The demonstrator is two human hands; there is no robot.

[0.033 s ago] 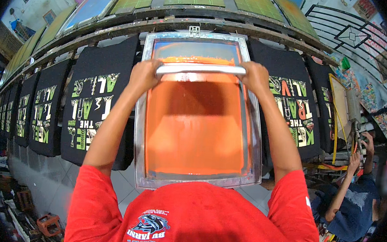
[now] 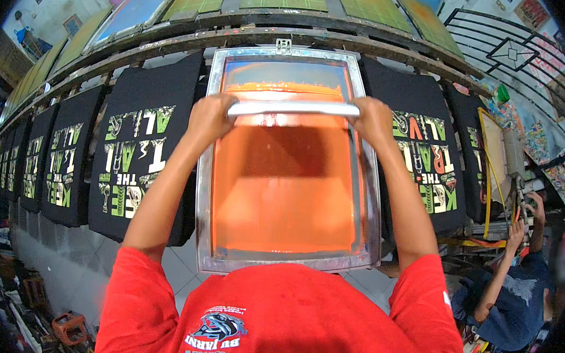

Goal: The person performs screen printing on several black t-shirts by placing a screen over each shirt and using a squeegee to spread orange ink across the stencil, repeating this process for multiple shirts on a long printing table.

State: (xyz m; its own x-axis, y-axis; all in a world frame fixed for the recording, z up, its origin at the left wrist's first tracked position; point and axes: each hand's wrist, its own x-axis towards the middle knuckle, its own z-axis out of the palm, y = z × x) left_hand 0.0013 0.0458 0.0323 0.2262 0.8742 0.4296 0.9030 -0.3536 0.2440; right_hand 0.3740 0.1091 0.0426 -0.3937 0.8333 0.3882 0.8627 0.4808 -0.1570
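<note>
The left hand [image 2: 211, 116] is closed around the near-left end of a silver squeegee handle [image 2: 294, 108], fingers wrapped over it, and the right hand [image 2: 373, 120] grips the opposite end just as firmly. Neither hand is spread. The squeegee spans the gap between the two fists, lying crosswise over the screen-printing frame [image 2: 373, 247], toward its far end; its blade is hidden beneath the handle, so its exact contact cannot be told.

Just beyond the hands a ridge of orange ink [image 2: 296, 88] lies across the screen, and past that a bluish strip shows. On the near side of the hands, the mesh [image 2: 280, 209] is coated in orange down to the frame's close edge. A metal hinge clamp [image 2: 284, 46] sits farther away, midway between the hands, at the rail [image 2: 240, 35].

Left of the left hand lies a black T-shirt [image 2: 133, 88] printed in green and cream; right of the right hand, another black T-shirt [image 2: 396, 86] also carries orange-red letters. The step in hand therefore appears to be passing orange ink across the mesh. Any further stroke seems to call for both fists to stay level, press evenly and hold the squeegee square to the frame's sides.
</note>
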